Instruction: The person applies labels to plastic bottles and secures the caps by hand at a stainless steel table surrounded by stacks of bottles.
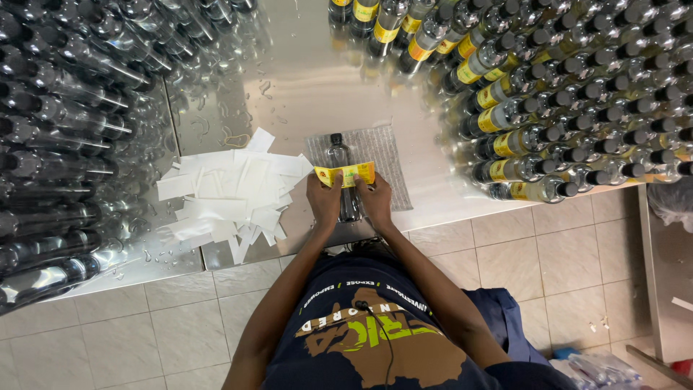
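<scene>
a clear plastic bottle with a black screw cap lies on its side on a grey, ribbed mat, cap pointing away from the person. the mat is a soft-looking rectangle with fine corrugated lines, laid flat on a polished stainless steel table that shines and carries scattered water droplets.

across the bottle's round body the person stretches a yellow paper label, a narrow glossy strip with red and dark print. the left hand pinches the label's left end between thumb and fingers, and the right hand pinches the right end the same way; both hands rest over the lower half of the bottle, fingers curled and gripping the strip, pressing it onto the plastic.

just left of the bottle sits a loose heap of white backing strips, thin, flat, rectangular slips overlapping at all angles. further left of the bottle, rows of unlabelled clear bottles with black caps lie stacked on their sides, glinting. right of the bottle a dense stack of finished bottles lies with black caps outward and yellow labels wrapped around them.

below the table's edge, nearer the person than the bottle, is a floor of pale square tiles with thin grout lines.
</scene>
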